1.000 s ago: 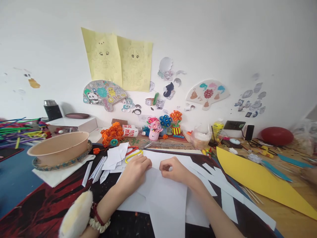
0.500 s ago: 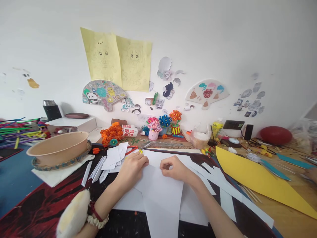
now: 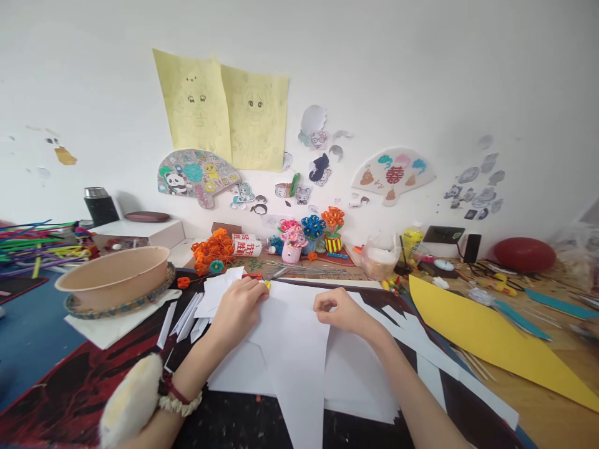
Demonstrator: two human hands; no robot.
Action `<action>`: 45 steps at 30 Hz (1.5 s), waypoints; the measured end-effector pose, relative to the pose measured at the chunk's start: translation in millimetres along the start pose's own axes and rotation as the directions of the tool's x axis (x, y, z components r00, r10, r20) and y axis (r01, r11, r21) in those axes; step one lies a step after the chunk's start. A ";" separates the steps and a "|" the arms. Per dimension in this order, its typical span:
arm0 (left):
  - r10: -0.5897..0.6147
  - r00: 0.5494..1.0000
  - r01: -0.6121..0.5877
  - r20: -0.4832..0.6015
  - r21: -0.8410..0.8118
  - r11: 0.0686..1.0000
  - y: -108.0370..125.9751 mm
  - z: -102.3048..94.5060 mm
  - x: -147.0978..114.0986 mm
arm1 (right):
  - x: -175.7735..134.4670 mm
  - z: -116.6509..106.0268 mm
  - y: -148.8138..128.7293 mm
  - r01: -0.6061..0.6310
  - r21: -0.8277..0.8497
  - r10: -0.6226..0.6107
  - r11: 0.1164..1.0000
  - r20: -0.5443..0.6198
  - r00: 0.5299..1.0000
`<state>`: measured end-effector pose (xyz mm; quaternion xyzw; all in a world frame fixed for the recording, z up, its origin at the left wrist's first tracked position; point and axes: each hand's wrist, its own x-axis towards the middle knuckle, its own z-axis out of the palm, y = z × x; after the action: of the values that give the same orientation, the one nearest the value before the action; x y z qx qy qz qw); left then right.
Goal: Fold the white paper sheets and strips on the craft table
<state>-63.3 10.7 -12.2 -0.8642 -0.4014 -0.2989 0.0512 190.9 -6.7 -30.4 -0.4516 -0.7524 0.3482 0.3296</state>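
A white sheet of paper hangs toward me over the middle of the mat, its lower end tapering past the bottom of the view. My left hand is closed at its upper left edge, fingers curled and thumb hidden. At the upper right corner, my right hand pinches the sheet between thumb and forefinger, the other fingers curled. Beneath it lie more white sheets. Beside my left hand are folded paper strips and small cut paper pieces.
A beige basin stands at left on a woven ring. Long paper strips and a yellow sheet lie to the right. Behind are craft flowers, an orange flower bunch and a plastic tub. Another person's hand shows at the right edge.
My hands have moved farther apart, the left one leftward and the right one rightward. The held sheet has shifted left and its right edge now stands more upright.
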 end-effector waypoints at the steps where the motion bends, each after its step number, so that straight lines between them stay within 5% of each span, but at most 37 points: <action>1: -0.002 1.000 0.002 0.003 0.001 1.000 0.1 -0.1 0.0 | -0.2 -1.0 0.4 -0.004 -0.001 0.004 1.000 -0.007 1.000; 13: -0.111 0.978 0.108 -0.177 -0.024 0.994 -19.9 -7.2 -1.4 | -5.9 -31.3 24.1 -0.060 0.028 0.064 0.998 -0.211 0.975; 23: -0.111 0.983 0.106 -0.148 -0.040 0.994 -4.8 0.3 -2.6 | 7.7 -7.8 23.5 0.007 0.218 0.058 0.976 -0.291 0.955; 45: -0.090 0.988 0.097 -0.126 0.053 0.994 0.7 -3.1 -0.6 | 6.4 -9.1 8.8 0.090 0.347 0.086 0.934 -0.459 0.884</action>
<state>-64.7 8.8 -9.9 -0.8224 -0.4462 -0.3420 0.0872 199.9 4.2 -31.5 -0.4534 -0.5751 0.3601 0.5779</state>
